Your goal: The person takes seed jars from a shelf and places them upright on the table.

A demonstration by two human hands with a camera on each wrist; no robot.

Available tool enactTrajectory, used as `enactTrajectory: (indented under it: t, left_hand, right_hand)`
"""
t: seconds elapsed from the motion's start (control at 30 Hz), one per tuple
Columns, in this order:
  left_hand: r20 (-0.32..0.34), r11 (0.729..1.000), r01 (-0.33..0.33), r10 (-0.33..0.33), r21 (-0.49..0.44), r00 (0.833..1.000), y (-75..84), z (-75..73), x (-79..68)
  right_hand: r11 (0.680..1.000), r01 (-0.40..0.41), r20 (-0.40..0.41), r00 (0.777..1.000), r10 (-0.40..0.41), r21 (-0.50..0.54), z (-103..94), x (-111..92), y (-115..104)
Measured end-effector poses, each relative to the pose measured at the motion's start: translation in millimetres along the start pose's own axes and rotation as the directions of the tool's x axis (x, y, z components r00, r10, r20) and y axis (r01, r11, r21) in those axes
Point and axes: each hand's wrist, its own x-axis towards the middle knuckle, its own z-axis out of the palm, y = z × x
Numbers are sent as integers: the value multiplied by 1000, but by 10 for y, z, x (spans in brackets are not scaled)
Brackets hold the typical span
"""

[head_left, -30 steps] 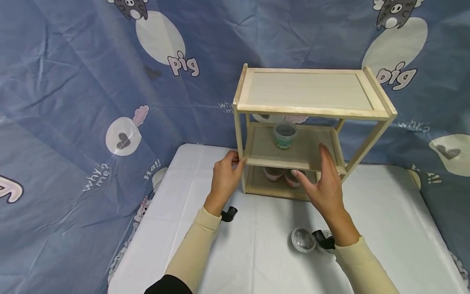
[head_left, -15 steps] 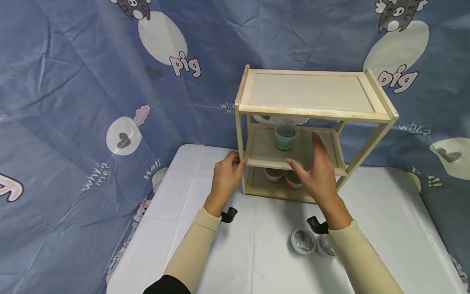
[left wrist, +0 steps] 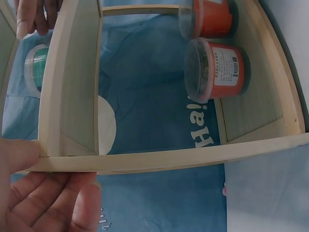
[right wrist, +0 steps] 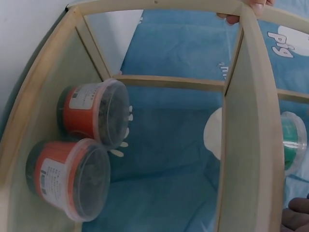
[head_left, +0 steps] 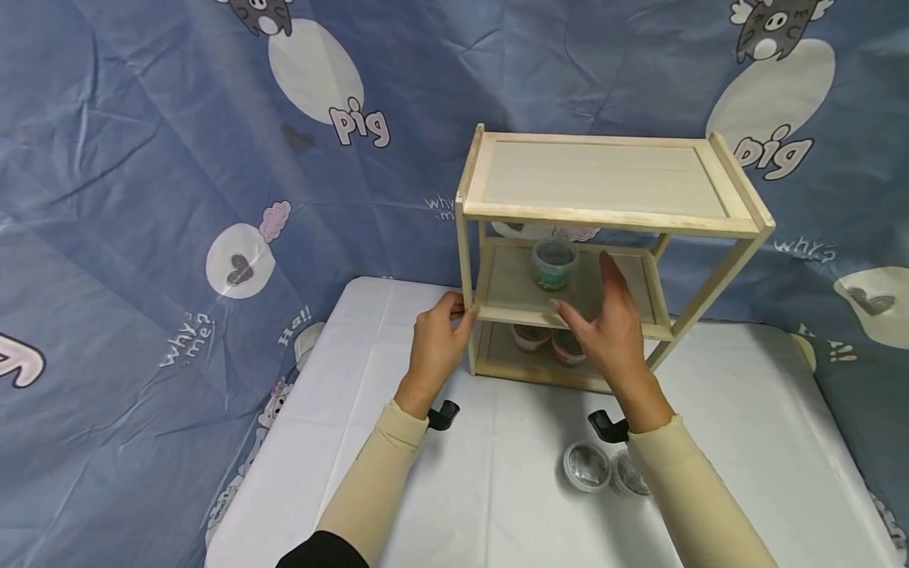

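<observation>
My left hand [head_left: 436, 339] grips the front left post of a pale wooden three-tier shelf [head_left: 607, 177], thumb on one side and fingers on the other. On its middle tier stands a clear plastic tub with a green label [head_left: 551, 274]. My right hand [head_left: 616, 331] is at the front of that tier, just right of the green-labelled tub, with thumb and fingers spread apart and holding nothing. Two lidded tubs with red labels, one nearer the left [left wrist: 208, 18] and one beside it [left wrist: 219, 70], stand together on the bottom tier.
Two clear round containers, one [head_left: 587, 467] left of the other [head_left: 629, 473], sit on the white tabletop [head_left: 426, 505] in front of the shelf, near my right forearm. Blue printed cloth [head_left: 398, 221] hangs behind the shelf and at the sides.
My right hand has moved left and slightly farther in, closer to the green-labelled tub. My left hand has stayed on the post, and the tubs have kept their places.
</observation>
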Motion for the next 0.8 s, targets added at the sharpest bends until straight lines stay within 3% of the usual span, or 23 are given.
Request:
enactTrajectory:
  t: [0.43,0.8]
  left_hand:
    - [-3,1000,15,-15,18,1000,11,-24,4]
    - [0,1000,18,-18,17,1000,32,-13,-8]
  right_hand:
    - [996,-81,58,995,80,22,74,117,-5]
    - [996,-81,81,994,78,26,135,209,-17]
